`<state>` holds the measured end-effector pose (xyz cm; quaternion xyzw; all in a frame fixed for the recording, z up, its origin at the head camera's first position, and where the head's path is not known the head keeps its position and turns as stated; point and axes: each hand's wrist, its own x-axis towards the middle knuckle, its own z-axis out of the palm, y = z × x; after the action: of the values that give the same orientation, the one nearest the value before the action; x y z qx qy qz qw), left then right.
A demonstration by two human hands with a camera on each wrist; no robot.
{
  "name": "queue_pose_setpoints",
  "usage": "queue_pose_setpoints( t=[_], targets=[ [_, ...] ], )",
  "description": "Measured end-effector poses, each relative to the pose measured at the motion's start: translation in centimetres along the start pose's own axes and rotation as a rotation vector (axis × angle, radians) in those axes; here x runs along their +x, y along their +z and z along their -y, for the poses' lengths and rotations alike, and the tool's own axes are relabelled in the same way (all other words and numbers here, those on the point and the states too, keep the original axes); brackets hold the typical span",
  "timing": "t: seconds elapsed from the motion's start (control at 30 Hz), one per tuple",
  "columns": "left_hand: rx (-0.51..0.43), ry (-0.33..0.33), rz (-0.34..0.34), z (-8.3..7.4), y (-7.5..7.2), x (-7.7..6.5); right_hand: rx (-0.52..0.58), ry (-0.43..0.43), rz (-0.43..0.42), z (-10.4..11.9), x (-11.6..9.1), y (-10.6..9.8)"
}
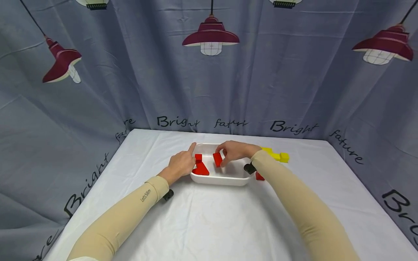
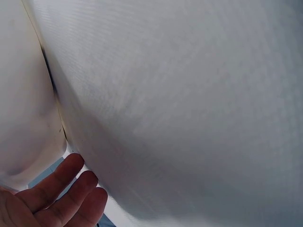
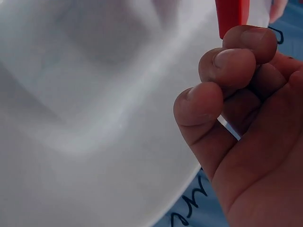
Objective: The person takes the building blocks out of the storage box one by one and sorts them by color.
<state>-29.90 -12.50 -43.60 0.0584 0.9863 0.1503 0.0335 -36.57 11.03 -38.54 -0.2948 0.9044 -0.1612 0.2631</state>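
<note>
My right hand [image 1: 232, 150] pinches a red rectangular block [image 1: 217, 160] between thumb and fingers, over the middle of a white tray [image 1: 222, 181]. In the right wrist view the red block [image 3: 233, 18] shows at the curled fingertips. My left hand [image 1: 181, 162] lies at the tray's left edge, index finger pointing away along the rim. Its other fingers [image 2: 60, 189] are fairly straight beside the tray's wall in the left wrist view. Inside the tray's left end are a red cube [image 1: 198, 158] and a red triangular block [image 1: 201, 169].
Several yellow blocks [image 1: 283, 157] lie right of the tray, partly behind the right sleeve. Another red block [image 1: 259, 176] sits just outside the tray's right end, partly covered by that arm. A white cloth covers the table [image 1: 209, 217]; a printed curtain [image 1: 209, 90] hangs behind it.
</note>
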Motion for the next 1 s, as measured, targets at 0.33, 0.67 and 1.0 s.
queue_pose_setpoints(
  t=[0.33,0.67,1.0],
  targets=[
    [-0.01,0.012,-0.007,0.2,-0.1,0.0,0.006,-0.006,-0.047,0.0,-2.7,-1.1],
    [-0.008,0.013,-0.01,0.2,0.0,0.1,0.03,0.023,-0.111,-1.3,-5.6,-1.5],
    [-0.006,0.022,-0.009,0.3,0.0,0.1,0.036,0.021,-0.159,-3.7,-8.6,-1.7]
  ],
)
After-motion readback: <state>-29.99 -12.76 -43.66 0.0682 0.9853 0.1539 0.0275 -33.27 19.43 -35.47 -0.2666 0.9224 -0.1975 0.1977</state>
